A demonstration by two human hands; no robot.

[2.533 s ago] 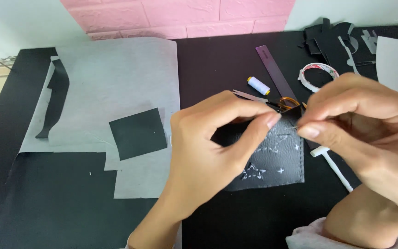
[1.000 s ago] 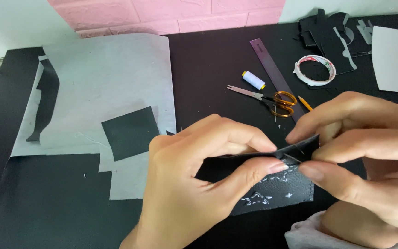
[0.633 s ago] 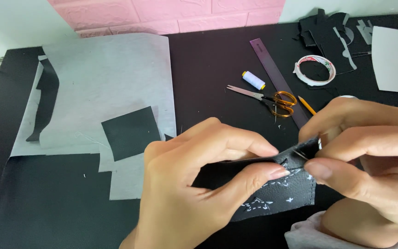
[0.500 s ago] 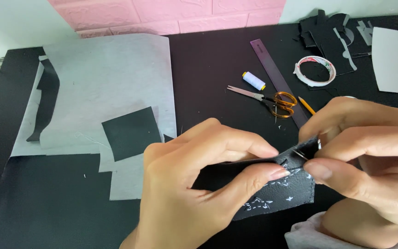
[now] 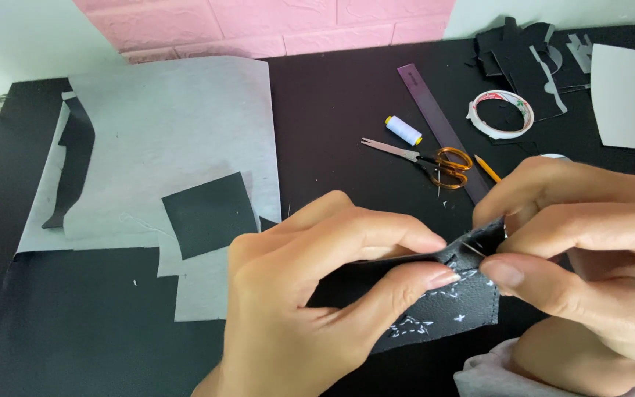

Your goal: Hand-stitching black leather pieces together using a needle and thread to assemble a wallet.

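My left hand [image 5: 310, 294] pinches a folded black leather piece [image 5: 442, 309] with white stitched stars, thumb on top and fingers beneath its upper edge. My right hand [image 5: 589, 250] meets it from the right, with thumb and forefinger closed on a thin needle [image 5: 473, 250] at the piece's top right corner. Both hands hover just above the black table [image 5: 332, 117], near its front edge. The thread is too fine to make out.
Small gold-handled scissors [image 5: 424, 156], a white thread spool [image 5: 403, 129], a purple ruler [image 5: 441, 131], a pencil [image 5: 488, 169] and a tape roll [image 5: 501, 114] lie behind the hands. Grey paper sheets [image 5: 163, 140] with a black square [image 5: 211, 213] cover the left. Black and grey offcuts [image 5: 553, 59] sit far right.
The hands came lower and nearer, and the leather piece went from flat to folded between the fingers. Over the last half second the right thumb and forefinger shifted only slightly at the corner.
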